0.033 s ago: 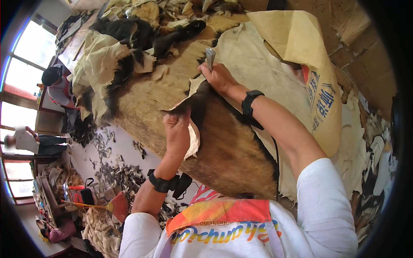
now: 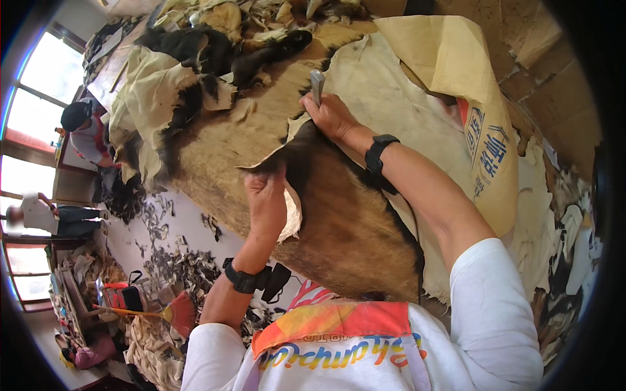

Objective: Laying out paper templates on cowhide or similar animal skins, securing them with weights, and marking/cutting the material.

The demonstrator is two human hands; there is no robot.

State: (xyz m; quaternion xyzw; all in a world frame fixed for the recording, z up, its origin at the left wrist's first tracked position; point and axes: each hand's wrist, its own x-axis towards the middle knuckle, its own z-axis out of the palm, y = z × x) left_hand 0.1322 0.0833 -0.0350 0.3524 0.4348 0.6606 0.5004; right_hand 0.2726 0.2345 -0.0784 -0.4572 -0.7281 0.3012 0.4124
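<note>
A brown hide with short fur and dark edges (image 2: 345, 228) lies across the work surface in front of me. My left hand (image 2: 264, 202) is closed on a lifted flap of it; the flap's pale skin side curls out beside the fingers. Farther away and to the right, my right hand (image 2: 332, 118) is closed round a grey metal tool (image 2: 317, 85). Its flat end sticks up above the fist; its lower end is hidden, so I cannot tell its exact kind. That fist rests by the hide's dark edge, where the flap runs up to it.
Pale hides (image 2: 385, 85) and a yellow paper sack (image 2: 456, 58) lie to the right. Black-and-cream pelts (image 2: 156, 85) are heaped at the far left. Scraps (image 2: 176, 260) litter the floor near a broom (image 2: 179, 313). Two people (image 2: 85, 133) are at the left by the windows.
My left hand has shifted slightly left with the flap, whose tip now reaches a little farther left. My right hand and its tool have hardly moved.
</note>
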